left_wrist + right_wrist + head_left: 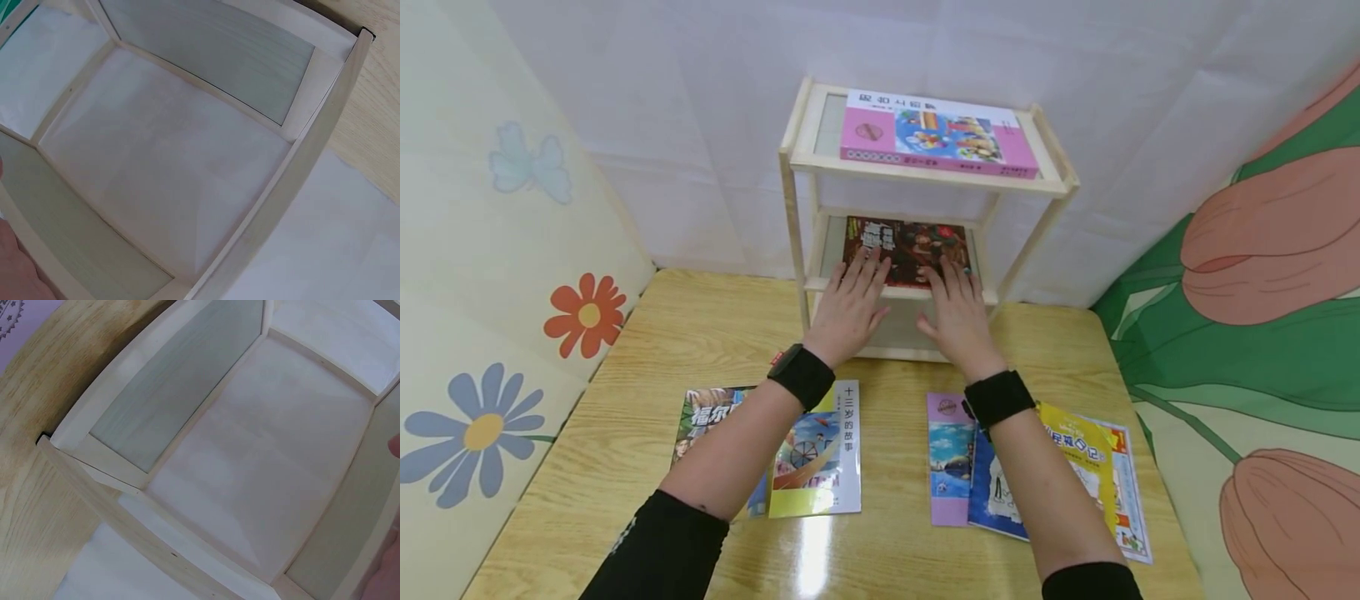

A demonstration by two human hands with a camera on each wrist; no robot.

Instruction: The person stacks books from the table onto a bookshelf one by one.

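Note:
A dark book [910, 250] with a red-brown cover lies flat on the middle shelf of a small wooden rack [925, 172]. My left hand [847, 312] rests its straight, spread fingers on the book's left front part. On the right front part lie the extended fingers of my right hand [961, 321]. A thick pink and white book [940, 137] occupies the top shelf, above both hands. Each wrist view looks into the rack's lower level with its glass-like panels, and only a bit of the left hand [19, 265] and right hand [382, 569] shows at the edges.
Left on the wooden table [887, 550], a dark-covered book [700, 425] lies beside a yellow and white one [808, 479]. At right, a purple book [950, 492], a blue one [988, 504] and a yellow one [1075, 442] overlap. A white cloth wall [700, 167] stands behind.

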